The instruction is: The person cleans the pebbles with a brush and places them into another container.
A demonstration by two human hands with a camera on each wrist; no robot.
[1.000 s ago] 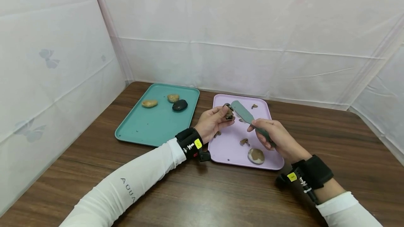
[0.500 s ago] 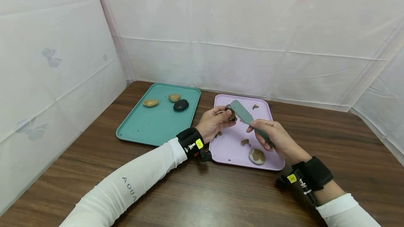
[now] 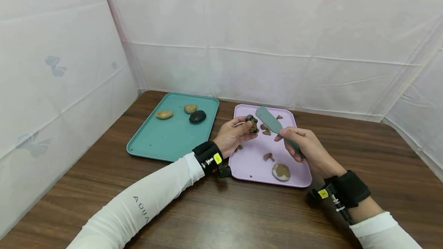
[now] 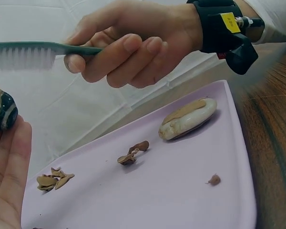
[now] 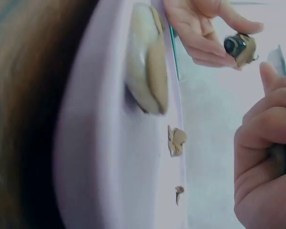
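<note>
My right hand (image 3: 297, 143), gripping the brush (image 3: 271, 121), has lifted off the muddy stone (image 3: 251, 123) my left hand (image 3: 233, 135) pinches; scrubbing pauses.

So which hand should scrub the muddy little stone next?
Probably the right hand: it grips the green bristle brush, poised just beside the dark, mud-caked stone, which the left hand pinches over the lilac plastic tray.

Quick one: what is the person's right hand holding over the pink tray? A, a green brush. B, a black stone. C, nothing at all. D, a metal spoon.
A: the right hand grips a green brush by its handle above the pink tray, and the left wrist view shows its white bristles.
</note>
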